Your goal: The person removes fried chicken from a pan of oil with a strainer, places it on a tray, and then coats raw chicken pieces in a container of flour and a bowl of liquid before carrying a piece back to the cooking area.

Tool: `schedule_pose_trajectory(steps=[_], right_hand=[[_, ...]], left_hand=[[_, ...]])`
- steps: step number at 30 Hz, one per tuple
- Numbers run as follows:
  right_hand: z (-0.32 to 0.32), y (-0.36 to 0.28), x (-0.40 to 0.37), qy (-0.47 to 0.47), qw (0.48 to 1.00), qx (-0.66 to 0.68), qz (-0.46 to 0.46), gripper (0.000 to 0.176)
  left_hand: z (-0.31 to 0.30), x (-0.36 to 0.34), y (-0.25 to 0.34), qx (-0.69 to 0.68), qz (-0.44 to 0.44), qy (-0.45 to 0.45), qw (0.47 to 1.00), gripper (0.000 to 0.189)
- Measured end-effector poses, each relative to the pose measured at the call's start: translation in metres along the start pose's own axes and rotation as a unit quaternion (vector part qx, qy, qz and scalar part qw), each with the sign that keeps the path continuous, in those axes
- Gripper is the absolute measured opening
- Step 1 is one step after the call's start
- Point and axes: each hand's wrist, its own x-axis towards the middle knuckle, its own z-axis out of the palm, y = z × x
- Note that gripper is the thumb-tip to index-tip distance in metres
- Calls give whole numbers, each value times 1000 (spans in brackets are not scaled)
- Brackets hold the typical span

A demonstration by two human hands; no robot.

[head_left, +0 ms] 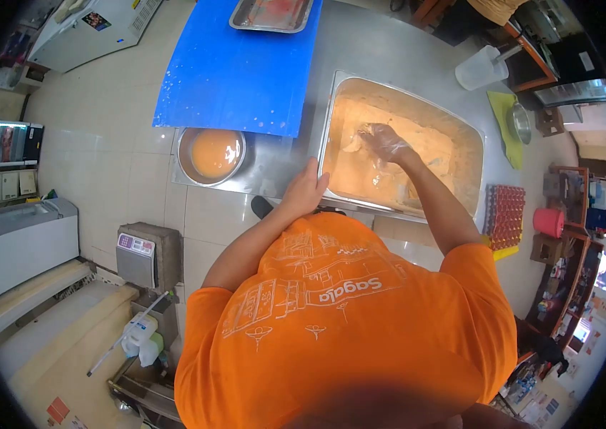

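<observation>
A deep rectangular metal tray holds a layer of pale orange-tan powder, with some pieces partly covered in it. Inside the tray, towards its left part, my right hand wears a clear plastic glove and has its fingers closed round a powder-coated piece. My left hand is bare and rests at the tray's near left corner, its thumb apart from the fingers. To the left, a round metal bowl contains orange liquid.
A blue sheet covers the counter's left part, with a shallow metal tray at its far end. On the right are a white bucket, a metal bowl and red egg trays. Another person is at the top right.
</observation>
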Motion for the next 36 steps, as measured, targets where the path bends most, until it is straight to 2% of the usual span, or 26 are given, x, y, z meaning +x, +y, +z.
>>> schedule_pose_trajectory(steps=[1,4,5,7,9,10,11,13,14,15,17,19,22,25,27,28,29,30,32,33,36], right_hand=[[-7,-22,-19,1,999,51,-19,47],[-7,12,0,67,986,128,-87,43],[-16,5,-9,73,994,76,-39,42],[-10,28,7,12,989,-138,-54,42],[18,54,22,-93,941,-326,-4,44],[28,43,7,-184,945,-270,34,48],[66,108,36,-206,933,-241,-169,59],[99,44,15,-203,967,-148,32,61],[96,-1,-3,-222,963,-153,-14,56],[117,5,12,-182,979,-90,-24,46],[106,7,23,-220,962,-133,-90,45],[89,-10,13,-198,977,69,34,32],[67,6,20,-92,982,163,-15,29],[24,-7,28,-94,967,234,-37,51],[8,-27,38,-27,996,34,-78,57],[6,-36,44,8,993,-66,-97,61],[11,-42,48,-9,988,-65,-140,45],[21,-46,47,-27,975,-179,-131,45],[42,-65,29,-58,909,-397,-111,46],[87,-21,63,55,885,-428,-176,49],[111,-16,42,-6,950,-302,-74,51]], left_hand=[[-1,0,2,1,-6,-5,1000,32],[-5,0,8,5,-33,-25,999,31],[-5,0,7,2,-24,-16,1000,31],[-2,1,3,-4,-5,0,1000,31],[-1,1,3,-6,-3,5,1000,31],[0,1,2,-7,-1,7,1000,31],[1,1,0,-2,3,9,1000,31],[4,1,-4,6,12,16,1000,30],[3,1,-2,3,10,14,1000,30],[1,0,1,1,9,13,1000,30],[0,-1,3,-3,5,6,1000,31],[0,1,2,-7,-4,2,1000,34],[3,1,-4,8,3,10,1000,34],[-6,0,9,9,-29,-19,999,33],[-5,0,9,8,-24,-13,1000,32],[-4,0,9,8,-22,-11,1000,31],[-3,0,9,0,-22,-11,1000,31],[-3,0,9,-8,-22,-10,1000,30],[-2,0,5,-6,-8,1,1000,30],[0,1,1,3,8,9,1000,30],[2,1,-2,1,26,20,999,30]])
